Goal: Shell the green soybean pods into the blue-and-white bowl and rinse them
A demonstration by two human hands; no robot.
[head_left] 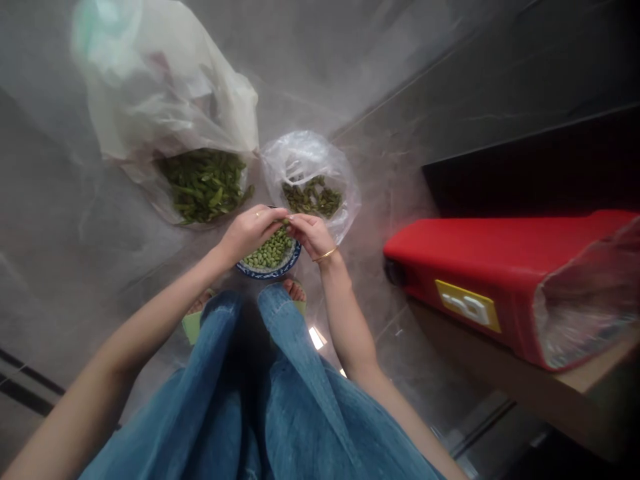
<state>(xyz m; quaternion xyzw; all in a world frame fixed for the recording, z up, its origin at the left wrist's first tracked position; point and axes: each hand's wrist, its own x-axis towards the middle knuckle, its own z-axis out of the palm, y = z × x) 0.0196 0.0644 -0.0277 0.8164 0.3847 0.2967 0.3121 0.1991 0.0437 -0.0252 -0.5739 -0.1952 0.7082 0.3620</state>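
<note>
Over the bowl, my left hand (254,232) and my right hand (311,235) meet at the fingertips, both closed in a pinch. Between them is a small green bean pod (287,221), mostly covered by the fingers. Shelled green beans (267,255) fill much of the blue-and-white bowl (270,273) on the floor just below. Beyond my left hand, a big whitish plastic bag (175,120) lies open with whole green pods (207,185) at its mouth. A smaller clear bag (345,173) behind my right hand contains brownish-green pods or hulls (314,197).
At the right stands a red bin (470,250) with a yellow label (467,305) and a plastic liner (590,300). My knees in blue trousers (295,347) and my feet in green slippers (193,327) are close to the bowl. Grey tiles (75,267) cover the floor.
</note>
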